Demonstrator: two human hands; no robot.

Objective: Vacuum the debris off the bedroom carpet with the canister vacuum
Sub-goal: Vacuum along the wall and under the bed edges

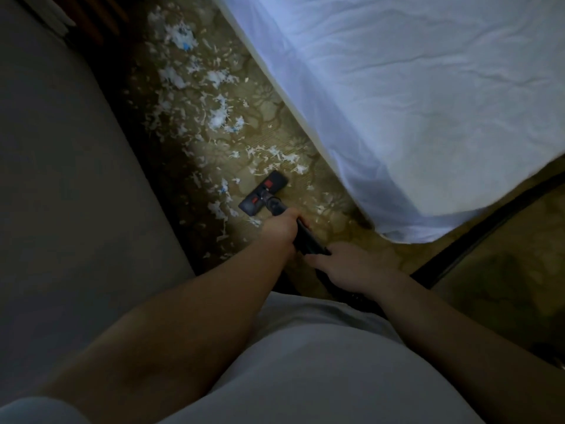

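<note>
Most of the white debris (195, 96) lies ahead of the floor head (263, 192), on the carpet (333, 206) strip between the bed (397, 87) and its left edge. My left hand (282, 224) grips the wand (308, 240) low and my right hand (348, 264) holds it higher. I should push slowly in overlapping strokes, head flat, clear of the sheet.

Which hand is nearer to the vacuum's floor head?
Left. The left hand grips the wand just behind the floor head; the right hand holds the wand farther back, toward the person's body.
</note>
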